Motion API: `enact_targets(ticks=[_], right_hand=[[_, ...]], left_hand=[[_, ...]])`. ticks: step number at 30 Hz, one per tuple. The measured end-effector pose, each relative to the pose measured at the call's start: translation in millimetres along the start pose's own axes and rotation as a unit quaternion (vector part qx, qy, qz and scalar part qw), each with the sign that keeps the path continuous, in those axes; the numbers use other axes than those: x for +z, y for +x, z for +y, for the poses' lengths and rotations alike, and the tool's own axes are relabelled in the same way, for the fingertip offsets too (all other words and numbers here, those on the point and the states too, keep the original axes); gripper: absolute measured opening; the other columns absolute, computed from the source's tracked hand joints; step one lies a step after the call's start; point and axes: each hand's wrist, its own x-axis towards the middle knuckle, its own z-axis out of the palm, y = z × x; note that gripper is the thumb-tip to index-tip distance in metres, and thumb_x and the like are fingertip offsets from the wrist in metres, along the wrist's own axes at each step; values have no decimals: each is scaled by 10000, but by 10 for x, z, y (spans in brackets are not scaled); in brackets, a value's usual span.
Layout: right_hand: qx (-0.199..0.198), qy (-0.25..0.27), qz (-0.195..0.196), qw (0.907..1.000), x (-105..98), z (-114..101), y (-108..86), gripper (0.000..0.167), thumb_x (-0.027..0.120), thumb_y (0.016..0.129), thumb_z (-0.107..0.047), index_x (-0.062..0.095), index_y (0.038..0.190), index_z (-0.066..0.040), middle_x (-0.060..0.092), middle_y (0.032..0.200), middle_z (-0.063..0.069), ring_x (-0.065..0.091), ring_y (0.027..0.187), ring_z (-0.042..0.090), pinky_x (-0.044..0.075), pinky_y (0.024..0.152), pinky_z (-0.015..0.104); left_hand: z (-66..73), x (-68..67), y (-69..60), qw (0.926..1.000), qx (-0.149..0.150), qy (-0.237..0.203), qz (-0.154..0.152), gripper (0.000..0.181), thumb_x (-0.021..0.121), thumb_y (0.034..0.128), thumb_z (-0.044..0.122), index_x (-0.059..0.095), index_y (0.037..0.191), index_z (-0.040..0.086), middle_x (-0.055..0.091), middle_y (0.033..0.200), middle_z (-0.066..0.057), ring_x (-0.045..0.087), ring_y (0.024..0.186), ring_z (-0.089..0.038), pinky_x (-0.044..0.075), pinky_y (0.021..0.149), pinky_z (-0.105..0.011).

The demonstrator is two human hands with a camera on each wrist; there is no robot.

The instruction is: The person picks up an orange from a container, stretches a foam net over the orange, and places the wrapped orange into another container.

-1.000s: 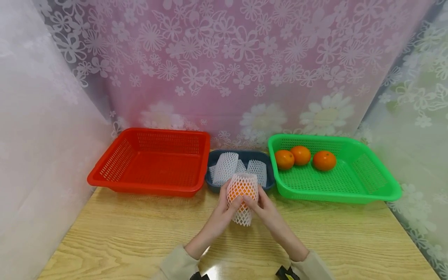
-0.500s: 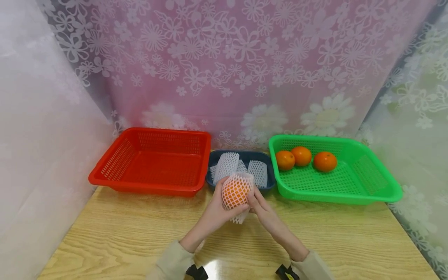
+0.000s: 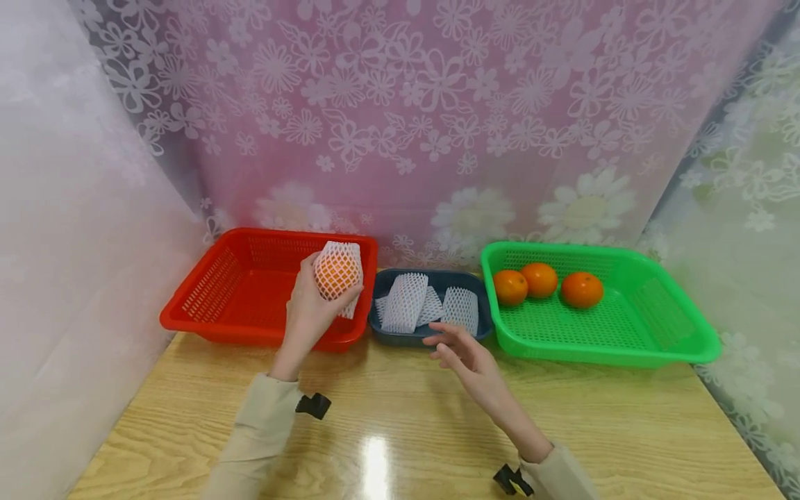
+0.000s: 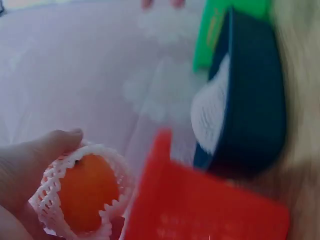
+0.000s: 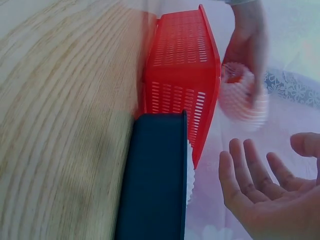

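Observation:
My left hand (image 3: 309,298) grips an orange (image 3: 336,272) wrapped in a white foam net sleeve (image 3: 345,248), held above the right side of the red basket (image 3: 206,321). In the left wrist view, the bare end of the orange (image 4: 87,195) shows through the open mouth of the net. My right hand (image 3: 469,361) holds nothing; it hovers with loosely bent fingers in front of the dark blue tray (image 3: 400,340). Several foam net sleeves (image 3: 405,303) lie inside that tray.
On the right, a green basket (image 3: 606,353) holds three oranges (image 3: 581,289). The baskets and tray stand in a row along the back of the wooden table (image 3: 431,444). A pink floral curtain (image 3: 400,125) hangs behind them.
The left hand has carried the netted orange leftward from in front of the blue tray to above the red basket. The right hand has let go of it and stays near the middle.

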Motion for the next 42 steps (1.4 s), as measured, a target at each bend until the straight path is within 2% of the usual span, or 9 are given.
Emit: enact_targets(ticks=[4, 9, 14, 17, 23, 27, 31, 37, 42], right_hand=[[-112, 3, -112, 9999, -10, 19, -3, 337, 533, 1056, -96, 546, 1383, -18, 680, 1197, 208, 685, 962, 116, 573, 831, 318], [-163, -3, -133, 9998, -22, 14, 5, 313, 532, 1057, -103, 570, 1364, -57, 689, 1165, 212, 706, 936, 270, 583, 806, 331], [-71, -40, -172, 9998, -33, 1, -1, 311, 528, 1062, -120, 573, 1366, -71, 699, 1159, 177, 701, 935, 309, 584, 801, 337], [-53, -43, -160, 9998, -39, -9, 4, 311, 532, 1062, -131, 575, 1365, -77, 701, 1157, 174, 708, 925, 248, 586, 800, 339], [-150, -142, 8, 9998, -90, -2, 17, 302, 544, 1053, -107, 588, 1349, -64, 706, 1139, 190, 707, 908, 290, 597, 790, 365], [-227, -378, 286, 9986, -189, -3, 29, 296, 558, 1046, -100, 597, 1337, -67, 712, 1128, 184, 712, 896, 275, 602, 789, 367], [-247, -1018, 794, 9913, -356, -20, 78, 305, 582, 1036, -111, 605, 1340, -102, 718, 1136, 146, 705, 900, 247, 590, 759, 309], [-183, -2262, 1729, 9584, -716, 47, 277, 357, 630, 1009, -112, 586, 1360, -65, 691, 1200, 172, 684, 960, 333, 583, 748, 377], [-6, -3499, 2184, 9109, -1000, 262, 464, 410, 670, 959, -54, 572, 1349, 25, 620, 1238, 276, 624, 942, 426, 528, 718, 511]], left_hand=[[-149, -22, 125, 9921, -319, 1184, -275, 929, 824, 821, 411, 302, 1505, 60, 510, 1304, -238, 598, 1046, -416, 548, 849, -590], [-275, -12, 225, 9616, -687, 2283, -1357, 907, 827, 807, 404, 321, 1453, 17, 517, 1217, -264, 601, 939, -433, 552, 819, -570], [-376, 3, 281, 9310, -885, 2630, -2371, 898, 816, 802, 447, 350, 1414, -17, 546, 1195, -256, 566, 987, -396, 522, 885, -562], [-404, 17, 296, 9237, -1007, 2646, -2583, 934, 804, 810, 470, 315, 1443, -13, 555, 1193, -256, 561, 1001, -397, 509, 904, -562], [-400, 23, 296, 9259, -1008, 2522, -2626, 1024, 772, 837, 491, 191, 1547, 36, 538, 1262, -289, 559, 1062, -438, 492, 938, -587], [-389, 26, 293, 9309, -929, 2412, -2581, 970, 748, 866, 485, 221, 1547, 36, 482, 1301, -298, 534, 1088, -450, 481, 949, -604], [-403, 28, 288, 9370, -796, 2314, -2492, 903, 676, 918, 516, 257, 1553, 31, 449, 1374, -313, 496, 1166, -471, 448, 989, -619], [-424, 36, 292, 9479, -575, 2170, -2261, 828, 574, 989, 530, 295, 1555, -6, 407, 1461, -351, 459, 1267, -511, 397, 1058, -637], [-431, 41, 289, 9550, -463, 2075, -2069, 770, 577, 1009, 462, 314, 1539, -31, 408, 1469, -353, 455, 1272, -508, 376, 1090, -631]])
